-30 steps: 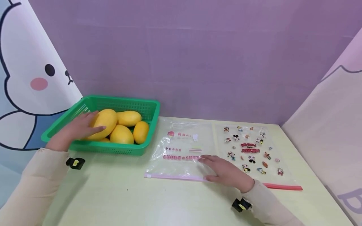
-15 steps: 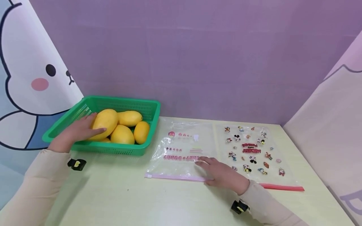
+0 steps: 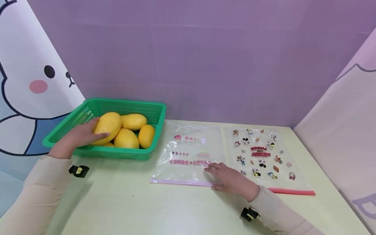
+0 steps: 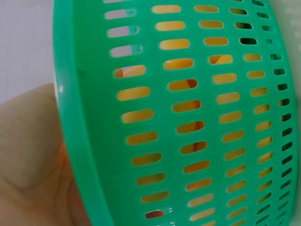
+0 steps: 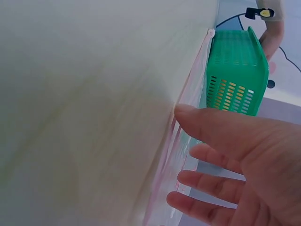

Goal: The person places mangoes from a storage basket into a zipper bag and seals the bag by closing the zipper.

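Note:
My left hand reaches over the near left rim of a green plastic basket and grips a large yellow mango, thumb across its front. In the left wrist view the basket's slotted wall hides the fingers; part of the left hand shows beyond the rim. My right hand is at a clear zip bag with pink print, thumb at its pink zip edge and fingers over the plastic. In the right wrist view the right hand's fingers are spread and grip nothing.
More yellow mangoes lie in the basket beside the held one. Right of the pink-print bag lies a second clear zip bag with cartoon prints and a red zip edge. A purple backdrop stands behind the pale table.
My right hand has shifted slightly left over the pink-print bag. The left hand stays at the mango, with its hold looking a little closer. The view has moved slightly.

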`<state>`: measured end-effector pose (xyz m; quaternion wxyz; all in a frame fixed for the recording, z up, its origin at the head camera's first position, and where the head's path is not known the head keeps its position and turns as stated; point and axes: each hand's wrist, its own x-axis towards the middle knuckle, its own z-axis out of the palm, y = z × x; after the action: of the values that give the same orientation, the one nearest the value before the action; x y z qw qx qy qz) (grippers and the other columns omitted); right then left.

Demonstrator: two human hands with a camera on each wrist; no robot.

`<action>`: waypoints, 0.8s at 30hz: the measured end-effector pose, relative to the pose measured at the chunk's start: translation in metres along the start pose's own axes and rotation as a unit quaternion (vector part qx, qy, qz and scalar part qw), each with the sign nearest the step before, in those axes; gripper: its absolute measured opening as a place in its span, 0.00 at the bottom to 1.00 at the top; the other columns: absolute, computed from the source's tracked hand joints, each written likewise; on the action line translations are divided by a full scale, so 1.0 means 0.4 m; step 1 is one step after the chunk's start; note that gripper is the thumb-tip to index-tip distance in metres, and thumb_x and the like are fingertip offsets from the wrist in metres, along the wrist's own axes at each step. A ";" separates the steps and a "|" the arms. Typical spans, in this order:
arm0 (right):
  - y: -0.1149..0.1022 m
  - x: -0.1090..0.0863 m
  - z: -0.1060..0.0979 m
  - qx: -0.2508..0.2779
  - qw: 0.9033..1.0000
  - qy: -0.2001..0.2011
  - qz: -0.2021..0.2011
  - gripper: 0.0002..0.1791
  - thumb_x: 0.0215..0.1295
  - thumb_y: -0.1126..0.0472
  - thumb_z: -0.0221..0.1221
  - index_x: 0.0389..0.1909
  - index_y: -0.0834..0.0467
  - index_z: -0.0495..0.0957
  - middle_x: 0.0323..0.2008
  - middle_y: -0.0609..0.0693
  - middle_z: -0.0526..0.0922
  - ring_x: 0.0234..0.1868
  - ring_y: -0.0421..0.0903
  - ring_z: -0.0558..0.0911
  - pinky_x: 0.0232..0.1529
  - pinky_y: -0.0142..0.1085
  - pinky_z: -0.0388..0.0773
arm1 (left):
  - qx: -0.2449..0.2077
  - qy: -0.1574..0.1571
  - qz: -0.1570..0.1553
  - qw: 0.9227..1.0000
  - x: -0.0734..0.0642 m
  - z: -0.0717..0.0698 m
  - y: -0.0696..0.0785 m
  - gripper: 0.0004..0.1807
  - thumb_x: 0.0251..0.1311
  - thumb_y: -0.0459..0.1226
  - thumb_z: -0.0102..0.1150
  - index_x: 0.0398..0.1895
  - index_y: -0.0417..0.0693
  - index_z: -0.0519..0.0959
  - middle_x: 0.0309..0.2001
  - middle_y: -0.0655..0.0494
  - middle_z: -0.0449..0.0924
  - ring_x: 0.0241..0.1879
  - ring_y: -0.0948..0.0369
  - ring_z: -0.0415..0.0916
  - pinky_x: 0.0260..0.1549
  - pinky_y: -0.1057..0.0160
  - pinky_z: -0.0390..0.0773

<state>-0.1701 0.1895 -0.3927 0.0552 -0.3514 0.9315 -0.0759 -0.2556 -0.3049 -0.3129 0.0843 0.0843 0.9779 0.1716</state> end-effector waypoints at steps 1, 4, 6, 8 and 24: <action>0.000 0.000 0.000 0.000 1.000 0.002 -0.002 0.33 0.56 0.56 0.66 0.62 0.60 0.68 0.61 0.57 0.71 0.59 0.56 0.71 0.52 0.47 0.74 | -0.002 0.002 -0.001 1.000 0.000 -0.001 0.001 0.53 0.64 0.59 0.46 0.69 0.25 0.36 0.65 0.20 0.45 0.60 0.26 0.49 0.55 0.29 0.54; -0.001 0.004 0.002 -0.007 1.000 0.012 -0.012 0.33 0.55 0.55 0.66 0.61 0.60 0.70 0.59 0.58 0.72 0.58 0.56 0.72 0.51 0.47 0.75 | -0.007 0.007 -0.005 1.000 -0.002 -0.005 0.004 0.54 0.63 0.59 0.47 0.69 0.25 0.36 0.65 0.21 0.46 0.60 0.27 0.49 0.55 0.29 0.54; -0.003 0.006 0.003 -0.012 1.000 0.015 -0.019 0.32 0.55 0.55 0.66 0.60 0.61 0.70 0.59 0.58 0.72 0.57 0.56 0.73 0.51 0.47 0.75 | -0.008 0.013 -0.006 1.000 -0.004 -0.006 0.005 0.54 0.63 0.59 0.47 0.69 0.25 0.37 0.65 0.21 0.46 0.60 0.27 0.50 0.55 0.30 0.54; -0.004 0.008 0.005 -0.018 0.999 0.019 -0.023 0.32 0.55 0.56 0.66 0.59 0.62 0.71 0.58 0.59 0.73 0.56 0.56 0.73 0.51 0.47 0.75 | -0.005 0.022 -0.005 1.000 -0.006 -0.003 0.007 0.53 0.63 0.58 0.49 0.69 0.25 0.39 0.65 0.21 0.48 0.59 0.27 0.52 0.55 0.30 0.55; 0.008 0.005 0.020 -0.016 0.997 0.039 -0.060 0.19 0.53 0.62 0.67 0.48 0.60 0.78 0.44 0.51 0.80 0.45 0.48 0.79 0.46 0.37 0.77 | -0.002 0.067 -0.021 0.998 -0.006 0.012 0.011 0.53 0.60 0.59 0.52 0.67 0.22 0.48 0.61 0.21 0.56 0.55 0.30 0.58 0.52 0.32 0.62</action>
<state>-0.1725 0.1899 -0.4012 0.0083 -0.4038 0.9115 -0.0780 -0.2520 -0.2997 -0.3155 0.0221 0.0514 0.9827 0.1767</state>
